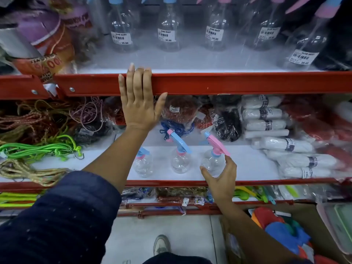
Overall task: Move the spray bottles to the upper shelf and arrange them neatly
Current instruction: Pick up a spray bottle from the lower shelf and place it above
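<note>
Three clear spray bottles stand on the white lower shelf [253,164]. The left bottle [143,164] is partly hidden by my forearm. The middle bottle [180,161] has a blue trigger. The right bottle [213,161] has a pink trigger, and my right hand [222,180] curls around its body, thumb and fingers touching it. My left hand [138,100] rests flat with fingers apart on the red front rail of the upper shelf [228,82]. On the upper shelf stand several clear spray bottles [169,29] in a row, each with a price label.
Coloured ropes and green cords [42,149] fill the lower shelf's left side. White wrapped rolls [285,147] and bagged goods [226,122] crowd its right and back. A purple and orange pack [47,39] sits at the upper shelf's left. Toys in a box [282,231] lie on the floor at right.
</note>
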`<state>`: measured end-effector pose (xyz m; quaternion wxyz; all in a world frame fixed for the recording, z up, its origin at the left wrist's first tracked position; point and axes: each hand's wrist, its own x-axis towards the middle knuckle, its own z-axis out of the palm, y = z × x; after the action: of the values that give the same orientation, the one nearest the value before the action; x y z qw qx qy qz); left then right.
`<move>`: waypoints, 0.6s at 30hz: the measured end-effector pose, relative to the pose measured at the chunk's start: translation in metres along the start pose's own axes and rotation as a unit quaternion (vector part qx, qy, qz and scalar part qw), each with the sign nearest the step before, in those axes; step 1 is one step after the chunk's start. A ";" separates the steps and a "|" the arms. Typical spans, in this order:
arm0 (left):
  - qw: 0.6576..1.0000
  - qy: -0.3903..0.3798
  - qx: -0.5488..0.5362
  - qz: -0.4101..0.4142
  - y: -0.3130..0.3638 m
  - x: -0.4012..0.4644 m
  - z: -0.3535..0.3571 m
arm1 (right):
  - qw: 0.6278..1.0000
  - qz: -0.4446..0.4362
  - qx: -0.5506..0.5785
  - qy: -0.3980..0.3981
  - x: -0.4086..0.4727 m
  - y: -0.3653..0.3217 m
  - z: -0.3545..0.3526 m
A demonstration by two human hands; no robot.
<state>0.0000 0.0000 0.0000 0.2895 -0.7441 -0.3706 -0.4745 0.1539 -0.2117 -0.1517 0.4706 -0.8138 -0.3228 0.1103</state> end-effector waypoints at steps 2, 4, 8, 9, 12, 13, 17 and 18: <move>1.000 0.010 0.005 -0.016 0.000 0.001 0.001 | 1.000 0.006 0.003 -0.008 0.006 0.000 0.001; 1.000 0.021 0.013 -0.012 0.001 0.000 0.003 | 1.000 0.007 -0.001 -0.016 0.011 0.004 0.002; 1.000 0.017 0.018 -0.004 0.000 0.000 0.007 | 1.000 0.000 0.022 -0.014 0.013 0.007 0.000; 1.000 0.019 0.019 -0.007 0.000 0.000 0.007 | 0.999 0.002 0.031 -0.011 0.013 0.006 -0.002; 1.000 0.019 0.014 -0.006 0.001 0.001 0.005 | 0.998 -0.008 0.055 0.000 0.011 -0.004 -0.016; 1.000 0.018 0.013 -0.007 0.001 0.001 0.005 | 0.998 -0.020 0.065 0.006 0.010 -0.010 -0.023; 1.000 0.016 0.012 -0.009 0.001 0.001 0.004 | 0.991 -0.084 0.098 0.038 0.008 -0.046 -0.059; 1.000 0.014 0.014 -0.011 0.001 0.002 0.004 | 0.988 -0.105 0.105 0.049 0.008 -0.057 -0.068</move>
<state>0.0031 0.0031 -0.0002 0.2998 -0.7294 -0.3815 -0.4823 0.1693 -0.2342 -0.0665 0.5780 -0.7258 -0.3691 0.0534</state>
